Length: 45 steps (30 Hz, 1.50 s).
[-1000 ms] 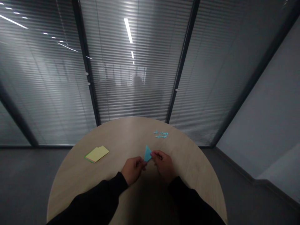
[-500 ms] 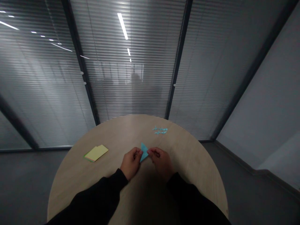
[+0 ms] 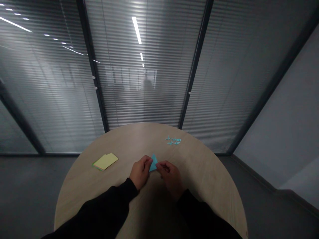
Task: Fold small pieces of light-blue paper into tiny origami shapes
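Blue folded paper triangle (image 3: 154, 163) stands pinched between the closed fingers of our left hand (image 3: 141, 172) and right hand (image 3: 169, 177), over a pale wooden round table (image 3: 199, 172), with a yellow paper stack (image 3: 105, 161) and small blue paper scraps (image 3: 173, 140) farther off.

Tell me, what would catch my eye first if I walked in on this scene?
The bright blue paper triangle stands out first, held between the left hand and right hand above a round wooden table. Farther across the table lie small blue paper pieces, and to the left sits a stack of yellow paper.
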Motion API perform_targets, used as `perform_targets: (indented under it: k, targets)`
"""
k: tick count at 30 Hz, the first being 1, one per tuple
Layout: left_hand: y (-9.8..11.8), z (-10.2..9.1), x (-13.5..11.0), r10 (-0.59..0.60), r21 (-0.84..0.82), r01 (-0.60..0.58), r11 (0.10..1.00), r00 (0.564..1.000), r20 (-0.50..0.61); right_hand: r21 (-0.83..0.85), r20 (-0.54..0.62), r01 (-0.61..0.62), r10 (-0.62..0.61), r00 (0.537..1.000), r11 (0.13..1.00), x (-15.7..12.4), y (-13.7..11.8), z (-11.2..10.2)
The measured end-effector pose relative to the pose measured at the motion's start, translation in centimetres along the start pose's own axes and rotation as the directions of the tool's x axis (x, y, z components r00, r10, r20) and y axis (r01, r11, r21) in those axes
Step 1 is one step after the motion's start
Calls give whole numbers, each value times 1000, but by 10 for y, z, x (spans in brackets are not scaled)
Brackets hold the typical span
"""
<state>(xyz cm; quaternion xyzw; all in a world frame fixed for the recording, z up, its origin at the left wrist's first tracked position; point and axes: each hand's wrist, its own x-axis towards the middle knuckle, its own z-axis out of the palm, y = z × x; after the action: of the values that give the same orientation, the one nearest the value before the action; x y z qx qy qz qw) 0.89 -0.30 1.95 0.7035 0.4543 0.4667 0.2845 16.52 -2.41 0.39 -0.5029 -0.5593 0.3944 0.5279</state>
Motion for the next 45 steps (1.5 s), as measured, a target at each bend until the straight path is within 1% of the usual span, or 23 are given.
perform_targets:
  k: [2,5,8,10,13,15,16,18,20,22,23,25,27,30,32,35,36,39,42,45]
  targets:
    - [-2,1,0,-30,-47,31,998,999,29,-7,-1,2,-2,1000,1000,1,1,-2]
    - [-6,2,-1,-86,-160,105,981,989,118,-9,30,10,-10,999,1000,2,2,-4]
    - [-8,2,-1,-123,-250,167,954,975,183,4,55,-4,4,999,1000,2,2,-5]
    - [-8,1,-2,-132,-287,200,937,962,240,13,21,-14,13,1000,1000,2,0,-5]
    - [-6,0,-3,-115,-312,222,924,938,327,37,-72,-21,24,997,999,1,-4,-5]
    - [-6,-1,-4,-117,-290,214,933,941,318,65,-112,-34,41,993,997,1,-7,-5]
    - [-7,-2,-5,-119,-259,201,945,947,299,82,-106,-39,48,993,996,1,-8,-5]
    - [-7,-4,-5,-110,-163,161,973,953,282,108,-44,-51,56,998,993,1,-10,-5]
    - [-8,-5,-5,-77,-70,105,992,943,325,93,47,-65,61,997,994,1,-12,-5]
    - [-8,-6,-5,-47,-32,63,998,930,365,56,89,-81,76,993,995,1,-14,-6]
    - [-9,-6,-5,-47,-50,70,996,930,364,45,79,-92,88,993,995,1,-14,-6]
    - [-10,-3,-4,-85,-163,144,976,942,325,68,34,-123,121,992,990,1,-13,-7]
    - [-11,1,-3,-144,-329,232,915,952,271,146,13,-150,149,989,978,1,-12,-6]
    - [-10,8,-3,-227,-512,273,815,962,152,201,41,-158,153,987,967,1,-12,-5]
    - [-8,12,-5,-290,-598,291,747,952,100,196,42,-156,150,988,968,1,-12,-3]
    - [-5,16,-8,-377,-696,351,626,918,124,230,16,-129,129,992,965,0,-11,0]
    - [-4,17,-9,-394,-715,360,599,910,128,238,9,-114,115,993,965,0,-10,1]
    - [-3,18,-10,-420,-748,328,577,905,74,236,2,-100,102,995,967,0,-5,4]
    - [-3,17,-8,-425,-753,300,586,905,29,259,27,-104,100,995,960,0,-1,5]
    - [-3,16,-8,-403,-744,276,609,915,10,268,61,-111,98,993,957,0,-2,6]
